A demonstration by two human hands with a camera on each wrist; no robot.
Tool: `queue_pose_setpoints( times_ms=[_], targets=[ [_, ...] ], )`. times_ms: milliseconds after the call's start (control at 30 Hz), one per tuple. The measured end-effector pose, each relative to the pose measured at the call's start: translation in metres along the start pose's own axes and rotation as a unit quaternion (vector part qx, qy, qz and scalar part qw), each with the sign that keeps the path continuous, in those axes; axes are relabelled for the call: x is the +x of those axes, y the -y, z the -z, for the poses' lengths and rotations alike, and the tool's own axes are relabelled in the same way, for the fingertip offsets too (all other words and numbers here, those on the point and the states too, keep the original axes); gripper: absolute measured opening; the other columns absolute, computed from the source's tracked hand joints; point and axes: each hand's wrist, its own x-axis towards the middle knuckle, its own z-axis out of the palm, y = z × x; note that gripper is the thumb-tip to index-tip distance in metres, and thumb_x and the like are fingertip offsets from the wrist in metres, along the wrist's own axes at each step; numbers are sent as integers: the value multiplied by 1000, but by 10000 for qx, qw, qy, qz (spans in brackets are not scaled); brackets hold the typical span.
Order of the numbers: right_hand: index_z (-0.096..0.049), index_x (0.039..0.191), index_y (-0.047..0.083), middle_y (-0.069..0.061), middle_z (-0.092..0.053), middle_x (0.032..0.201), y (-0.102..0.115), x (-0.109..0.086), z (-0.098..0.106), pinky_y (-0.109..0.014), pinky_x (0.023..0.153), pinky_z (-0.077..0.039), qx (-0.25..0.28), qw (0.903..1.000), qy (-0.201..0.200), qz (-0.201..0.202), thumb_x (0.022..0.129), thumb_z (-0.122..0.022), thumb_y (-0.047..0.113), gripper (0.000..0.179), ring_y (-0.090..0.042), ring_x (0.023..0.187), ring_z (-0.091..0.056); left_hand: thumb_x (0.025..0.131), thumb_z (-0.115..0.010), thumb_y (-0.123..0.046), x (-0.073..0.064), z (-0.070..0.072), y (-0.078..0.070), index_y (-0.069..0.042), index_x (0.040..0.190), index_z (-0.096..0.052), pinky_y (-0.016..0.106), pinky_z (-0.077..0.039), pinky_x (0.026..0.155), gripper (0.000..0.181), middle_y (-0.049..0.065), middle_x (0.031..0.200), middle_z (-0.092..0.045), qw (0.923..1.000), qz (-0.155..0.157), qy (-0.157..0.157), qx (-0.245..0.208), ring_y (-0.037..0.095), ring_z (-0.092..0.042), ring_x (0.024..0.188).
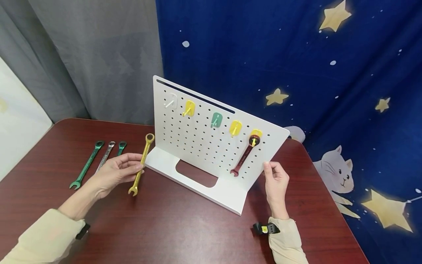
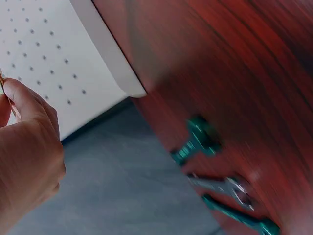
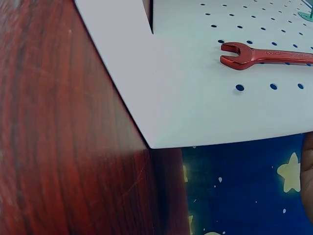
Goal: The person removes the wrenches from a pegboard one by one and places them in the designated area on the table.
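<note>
In the head view my left hand (image 1: 113,172) pinches a yellow combination wrench (image 1: 141,167) near its middle, ring end up and forked end down, just left of the white pegboard stand (image 1: 194,146). My right hand (image 1: 276,179) grips the board's right edge between thumb and fingers. A red wrench (image 1: 244,157) hangs by its ring end from the rightmost yellow hook (image 1: 256,132); its forked end (image 3: 238,56) shows in the right wrist view. Other hooks on the board are white (image 1: 171,101), yellow (image 1: 189,108), green (image 1: 216,120) and yellow (image 1: 235,128).
Left on the dark red wooden table (image 1: 184,231) lie a long green wrench (image 1: 87,165), a silver wrench (image 1: 106,157) and another green wrench (image 1: 122,146), partly behind my left hand. Grey and blue star-patterned curtains (image 1: 224,47) hang behind the table.
</note>
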Motion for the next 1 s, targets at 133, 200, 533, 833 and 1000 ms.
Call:
queue_pose_setpoints(
  times_ms=[133, 200, 533, 833, 1000],
  targets=[
    [-59, 77, -8, 3, -64, 69, 1, -1, 1, -16, 62, -53, -56, 10000, -4, -17, 89, -56, -9, 11, -4, 65, -62, 91, -62, -13, -1, 19, 3, -25, 111, -61, 19, -54, 73, 23, -10, 94, -68, 10000, 28, -71, 49, 3, -66, 88],
    [-59, 78, -9, 3, -64, 69, 1, -1, 1, -16, 62, -53, -114, 9999, -25, -46, 89, -57, -8, 11, -4, 65, -62, 91, -62, -12, -1, 28, 4, -27, 110, -62, 18, -54, 72, 24, -11, 94, -68, 9999, 46, -119, 64, 2, -66, 88],
    [-57, 78, -12, 3, -63, 69, 1, -2, 1, -16, 62, -53, -178, 9998, -27, -47, 89, -57, -7, 12, -4, 64, -62, 91, -61, -8, -4, 73, 10, -34, 98, -67, 17, -54, 67, 28, -14, 91, -69, 9987, 155, -467, -92, -1, -65, 83],
    [-59, 76, -9, 4, -63, 68, 1, -1, 1, -16, 61, -52, -288, 9995, -78, -55, 89, -58, -6, 13, -3, 63, -61, 92, -58, -4, -9, 108, 17, -32, 91, -72, 17, -54, 61, 31, -13, 85, -70, 9957, 302, -732, -480, 0, -66, 75],
    [-60, 76, -6, 4, -64, 69, 1, -1, 1, -16, 61, -53, -166, 9998, -71, -76, 89, -57, -6, 13, -3, 63, -62, 92, -59, -6, -11, 119, 22, -34, 89, -72, 17, -54, 60, 30, -15, 83, -70, 9952, 319, -907, -201, -1, -65, 73]
  ],
)
